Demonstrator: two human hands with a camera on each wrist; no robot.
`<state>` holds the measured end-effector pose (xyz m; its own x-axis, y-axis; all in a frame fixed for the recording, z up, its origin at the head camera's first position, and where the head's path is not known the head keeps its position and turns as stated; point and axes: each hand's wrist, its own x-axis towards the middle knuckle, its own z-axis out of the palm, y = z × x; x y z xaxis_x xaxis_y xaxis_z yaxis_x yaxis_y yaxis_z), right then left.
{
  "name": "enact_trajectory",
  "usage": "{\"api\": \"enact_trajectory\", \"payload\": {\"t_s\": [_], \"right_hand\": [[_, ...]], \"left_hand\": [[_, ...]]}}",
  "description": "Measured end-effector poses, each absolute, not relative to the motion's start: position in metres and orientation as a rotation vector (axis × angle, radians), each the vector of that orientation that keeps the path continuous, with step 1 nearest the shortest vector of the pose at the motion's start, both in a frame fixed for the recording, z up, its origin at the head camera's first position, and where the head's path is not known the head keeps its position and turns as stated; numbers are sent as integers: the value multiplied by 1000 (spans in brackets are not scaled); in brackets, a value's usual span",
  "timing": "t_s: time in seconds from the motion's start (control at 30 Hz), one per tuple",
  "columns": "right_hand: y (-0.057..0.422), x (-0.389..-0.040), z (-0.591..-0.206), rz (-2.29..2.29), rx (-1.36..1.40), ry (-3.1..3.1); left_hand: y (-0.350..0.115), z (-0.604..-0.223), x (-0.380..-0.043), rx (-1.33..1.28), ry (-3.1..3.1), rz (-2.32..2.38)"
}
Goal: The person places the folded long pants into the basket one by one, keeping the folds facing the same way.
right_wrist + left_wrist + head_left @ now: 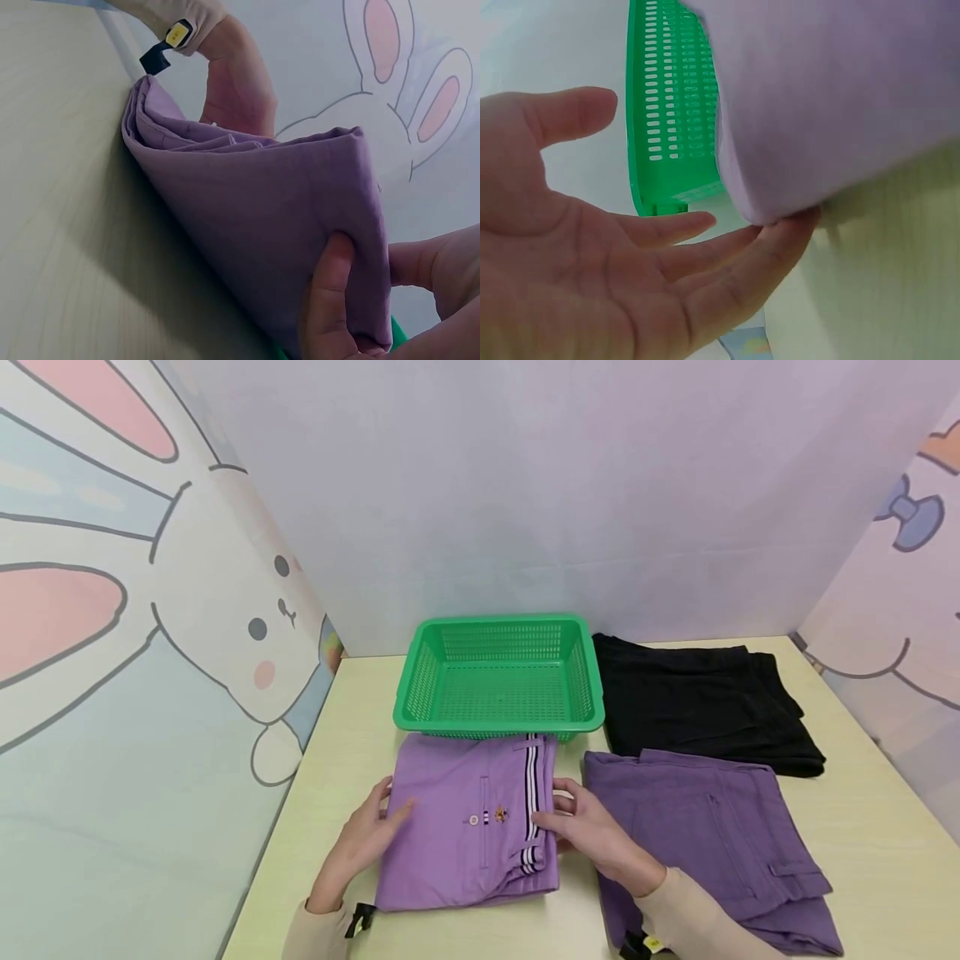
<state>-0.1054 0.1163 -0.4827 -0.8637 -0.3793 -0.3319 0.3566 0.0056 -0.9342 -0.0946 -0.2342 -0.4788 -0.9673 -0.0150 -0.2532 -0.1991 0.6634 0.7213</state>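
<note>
A folded pair of lilac pants (442,827) lies before me, its black-and-white striped waistband toward the right and a buttoned pocket uppermost. At its left edge is my left hand (365,833); in the left wrist view its fingers are extended, fingertips at the cloth's lower edge and thumb (581,112) apart from it. My right hand (596,833) pinches the waistband side, thumb on top and fingers against the outer side. In the right wrist view a finger (330,281) presses on the folded lilac layers (247,202), which stand tilted above the tabletop in that view.
Behind the lilac pants stands a green plastic basket (498,727) with nothing in it. Folded dark purple pants (675,835) lie to the right, beneath my right forearm. Folded black pants (697,710) lie farther back, beside the basket. Fabric-covered walls (525,510) enclose the table.
</note>
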Motion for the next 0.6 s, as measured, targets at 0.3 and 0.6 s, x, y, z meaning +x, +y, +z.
{"api": "enact_trajectory", "payload": {"t_s": [0.3, 0.6], "right_hand": [[112, -103, -473, -1917, 0, 1753], [113, -103, -472, -1899, -25, 1764]], "left_hand": [[-239, -487, -98, -212, 2713, 1036], [-242, -494, -98, -171, 2669, 1146]]}}
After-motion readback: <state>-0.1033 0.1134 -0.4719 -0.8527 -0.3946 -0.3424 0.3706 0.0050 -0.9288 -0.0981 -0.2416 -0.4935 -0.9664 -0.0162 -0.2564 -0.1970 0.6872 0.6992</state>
